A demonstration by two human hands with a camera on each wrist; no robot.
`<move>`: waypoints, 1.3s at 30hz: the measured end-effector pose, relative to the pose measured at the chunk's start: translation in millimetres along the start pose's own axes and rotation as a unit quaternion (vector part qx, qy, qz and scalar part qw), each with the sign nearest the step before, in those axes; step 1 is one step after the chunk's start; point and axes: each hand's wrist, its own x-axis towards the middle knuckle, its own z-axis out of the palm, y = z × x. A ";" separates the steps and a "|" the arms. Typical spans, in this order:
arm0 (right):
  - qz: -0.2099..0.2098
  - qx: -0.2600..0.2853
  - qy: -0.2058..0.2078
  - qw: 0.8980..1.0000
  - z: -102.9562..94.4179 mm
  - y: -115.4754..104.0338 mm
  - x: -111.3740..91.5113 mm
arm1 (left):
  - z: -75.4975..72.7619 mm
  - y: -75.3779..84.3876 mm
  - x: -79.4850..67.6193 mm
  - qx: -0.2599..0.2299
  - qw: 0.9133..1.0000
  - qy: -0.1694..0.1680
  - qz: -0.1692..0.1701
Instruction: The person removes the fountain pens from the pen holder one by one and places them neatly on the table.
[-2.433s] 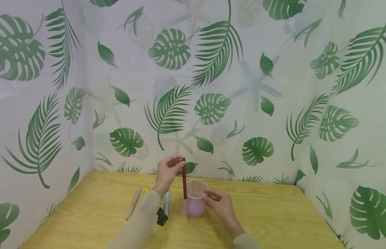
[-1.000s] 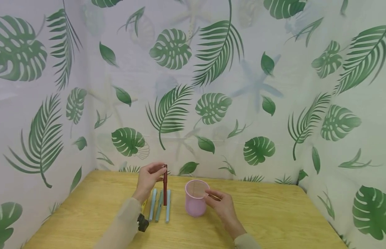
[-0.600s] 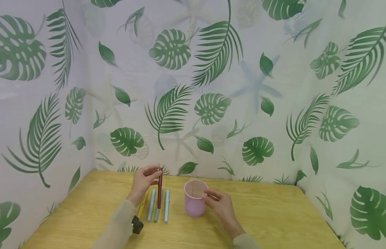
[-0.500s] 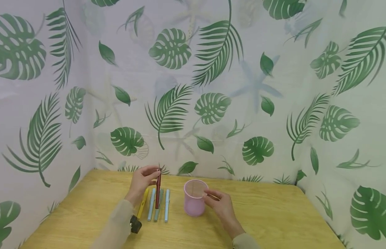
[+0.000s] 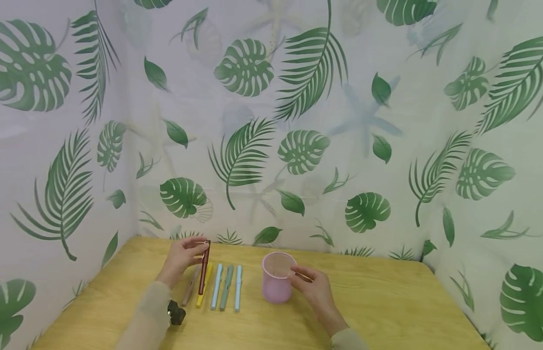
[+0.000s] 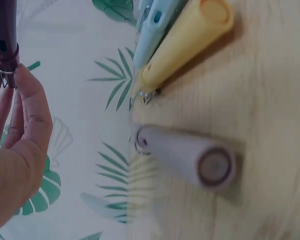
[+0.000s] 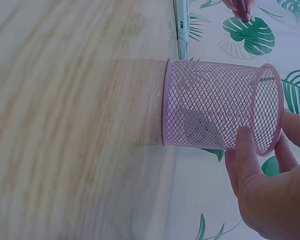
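My left hand (image 5: 181,260) pinches a dark red pen (image 5: 204,267) by its upper end, and the pen hangs almost upright. Its lower end overlaps the yellow pen (image 5: 200,300) in the head view. In the left wrist view, thumb and fingertips close on the red pen (image 6: 4,30) by its metal clip. My right hand (image 5: 317,294) holds the rim of a pink mesh pen holder (image 5: 277,290), which stands upright on the table. The right wrist view shows the thumb outside the mesh and fingers at the far side of the rim; no pens show in the holder (image 7: 210,105).
Left of the pen holder, a row of pens lies on the wooden table (image 5: 385,301): a light blue pen (image 5: 238,289), a grey-green pen (image 5: 226,289), another light blue pen (image 5: 216,289), the yellow one and a grey-brown pen (image 5: 185,296). A leaf-patterned cloth (image 5: 253,214) hangs behind.
My left hand has carried the red pen leftward and slightly down, from beside the pen holder, across the row, to the yellow pen. My right hand keeps its place on the holder.
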 end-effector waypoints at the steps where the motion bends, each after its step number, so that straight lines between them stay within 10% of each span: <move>1: 0.002 -0.002 0.001 1.000 -0.3 0.2 -0.5 | -2.5 -0.7 0.1 0.004 1.000 0.002 -0.004; 39: 0.000 0.000 -0.006 1.000 -3.1 2.5 0.8 | -55.8 -20.4 -2.7 0.088 0.994 -0.045 -0.046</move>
